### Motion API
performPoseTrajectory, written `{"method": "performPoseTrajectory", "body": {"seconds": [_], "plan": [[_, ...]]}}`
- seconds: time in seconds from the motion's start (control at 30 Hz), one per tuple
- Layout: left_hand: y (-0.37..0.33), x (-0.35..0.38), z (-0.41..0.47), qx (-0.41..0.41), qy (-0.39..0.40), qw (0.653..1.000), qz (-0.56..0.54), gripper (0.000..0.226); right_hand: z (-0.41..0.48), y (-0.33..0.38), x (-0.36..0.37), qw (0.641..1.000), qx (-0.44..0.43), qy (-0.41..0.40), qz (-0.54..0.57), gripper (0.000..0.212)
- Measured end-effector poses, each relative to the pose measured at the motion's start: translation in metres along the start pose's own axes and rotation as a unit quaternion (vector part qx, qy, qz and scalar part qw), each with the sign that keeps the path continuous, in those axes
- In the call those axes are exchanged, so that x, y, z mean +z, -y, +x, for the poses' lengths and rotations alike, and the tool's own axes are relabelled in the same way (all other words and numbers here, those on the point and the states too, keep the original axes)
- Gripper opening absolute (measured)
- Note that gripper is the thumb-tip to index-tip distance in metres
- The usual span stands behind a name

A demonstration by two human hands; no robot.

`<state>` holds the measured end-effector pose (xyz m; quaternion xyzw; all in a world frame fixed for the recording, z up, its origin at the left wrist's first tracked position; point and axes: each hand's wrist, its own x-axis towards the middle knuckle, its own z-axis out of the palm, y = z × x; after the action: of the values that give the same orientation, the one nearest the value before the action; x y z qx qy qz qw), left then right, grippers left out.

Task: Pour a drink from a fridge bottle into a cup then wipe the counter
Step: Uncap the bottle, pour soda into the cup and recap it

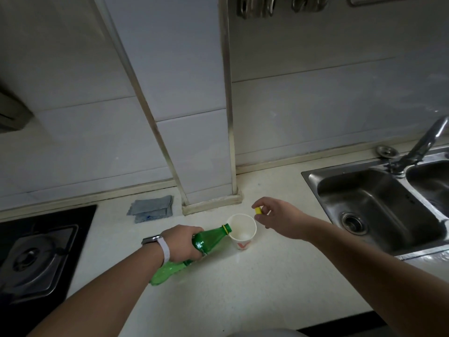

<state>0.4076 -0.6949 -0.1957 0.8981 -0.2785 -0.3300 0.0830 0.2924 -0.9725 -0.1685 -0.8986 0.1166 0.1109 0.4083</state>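
My left hand (183,246) grips a green plastic bottle (209,238) around its middle and tilts it almost flat, its open mouth over the rim of a white paper cup (243,235). The cup stands upright on the pale counter (255,283) and carries a red mark on its side. Just behind and to the right of the cup, my right hand (277,216) pinches the small yellow bottle cap (258,210) between thumb and fingers. A folded grey-blue cloth (151,208) lies on the counter by the wall, left of the cup.
A steel double sink (379,203) with a tap (422,144) fills the right side. A black gas hob (36,256) takes the left. A tiled wall column (209,147) juts onto the counter behind the cup. Metal utensils (257,6) hang at the top.
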Motion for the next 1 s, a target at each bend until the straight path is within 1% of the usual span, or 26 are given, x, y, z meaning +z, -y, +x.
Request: {"method": "performPoseTrajectory", "body": {"seconds": [0.17,0.37,0.57,0.87,1.0], "plan": [[-0.002,0.0,0.001,0.0,0.01,1.0,0.018,0.037,-0.004,-0.006,0.002,1.0,0.011,0.0,0.013,0.026],[-0.005,0.001,0.003,-0.001,0.014,1.0,0.02,0.039,-0.006,-0.016,0.008,1.0,0.016,0.011,-0.007,0.027],[-0.006,0.004,0.004,-0.004,0.01,1.0,0.014,0.036,-0.007,-0.02,0.014,1.0,0.015,0.013,-0.004,0.026],[-0.006,0.002,0.004,-0.006,0.014,1.0,0.022,0.04,-0.009,-0.026,0.018,1.0,0.018,0.015,-0.002,0.028],[-0.007,0.0,0.005,-0.009,0.013,0.999,0.027,0.037,-0.009,-0.028,0.02,1.0,0.019,0.009,0.0,0.027]]}}
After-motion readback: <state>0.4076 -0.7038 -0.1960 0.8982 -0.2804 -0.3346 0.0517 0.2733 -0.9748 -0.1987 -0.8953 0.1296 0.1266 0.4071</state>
